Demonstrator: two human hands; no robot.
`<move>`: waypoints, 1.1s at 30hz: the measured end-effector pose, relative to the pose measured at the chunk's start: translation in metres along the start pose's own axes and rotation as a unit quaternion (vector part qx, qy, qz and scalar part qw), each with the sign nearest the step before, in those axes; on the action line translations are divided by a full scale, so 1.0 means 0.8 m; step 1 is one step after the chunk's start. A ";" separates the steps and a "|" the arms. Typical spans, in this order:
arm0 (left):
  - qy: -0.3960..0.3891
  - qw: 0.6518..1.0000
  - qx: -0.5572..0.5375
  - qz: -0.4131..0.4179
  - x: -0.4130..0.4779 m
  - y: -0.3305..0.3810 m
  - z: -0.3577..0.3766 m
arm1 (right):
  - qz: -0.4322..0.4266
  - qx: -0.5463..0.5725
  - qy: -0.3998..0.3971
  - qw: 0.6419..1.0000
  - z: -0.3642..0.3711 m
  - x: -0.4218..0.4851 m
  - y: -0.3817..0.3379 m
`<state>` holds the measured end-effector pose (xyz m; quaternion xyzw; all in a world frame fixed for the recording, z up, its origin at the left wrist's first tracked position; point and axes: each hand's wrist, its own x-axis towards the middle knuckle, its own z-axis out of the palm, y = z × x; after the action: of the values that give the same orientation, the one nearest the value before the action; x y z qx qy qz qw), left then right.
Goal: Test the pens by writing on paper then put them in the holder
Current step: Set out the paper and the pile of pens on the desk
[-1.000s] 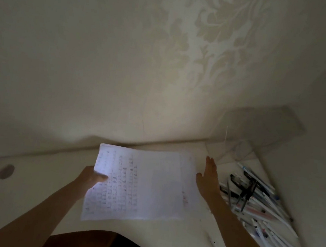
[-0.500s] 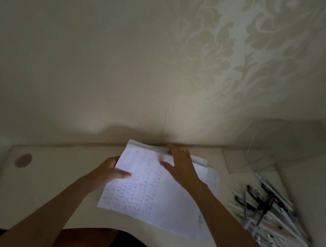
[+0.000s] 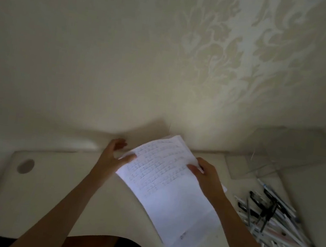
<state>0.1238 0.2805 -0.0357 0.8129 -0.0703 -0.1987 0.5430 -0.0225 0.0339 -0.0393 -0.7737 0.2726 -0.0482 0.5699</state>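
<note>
- Desk [image 3: 50,192]: white, fills the lower view.
- Paper [image 3: 167,190]: sheets with rows of small marks, at 6 o'clock, skewed, far end tipped up towards the wall.
- Holder [image 3: 288,148]: clear, at 3 o'clock by the wall. No pen seen in it, but it is dim and see-through, so I am not sure.
- Pens [image 3: 272,221]: loose heap at 4 o'clock, on the desk.
- Right hand [image 3: 207,176]: thumb on top, fingers curled round the paper's 3 o'clock edge.
- Left hand [image 3: 110,156]: relaxed, only the thumb touching the 9 o'clock edge.
- Step, as judged: laying out the paper. Next: set it flat, then take a pen from the heap.
</note>
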 end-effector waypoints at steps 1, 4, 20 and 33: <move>0.064 0.997 -0.045 -0.027 -0.004 -0.010 0.002 | 0.003 0.024 0.017 1.000 -0.010 -0.005 0.002; 0.027 0.988 -0.136 -0.071 -0.024 -0.023 0.022 | 0.012 0.117 0.071 0.991 -0.033 -0.021 0.003; -0.105 0.970 -0.191 0.112 -0.014 0.098 0.103 | -0.081 0.248 0.209 0.943 -0.079 -0.054 -0.040; -0.134 0.985 -0.049 0.096 -0.019 0.054 0.105 | 0.044 0.148 0.236 0.959 -0.045 -0.058 0.006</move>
<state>0.0812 0.1964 -0.0204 0.7407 -0.2099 -0.2560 0.5846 -0.0775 0.0241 -0.0200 -0.6341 0.4234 -0.2441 0.5992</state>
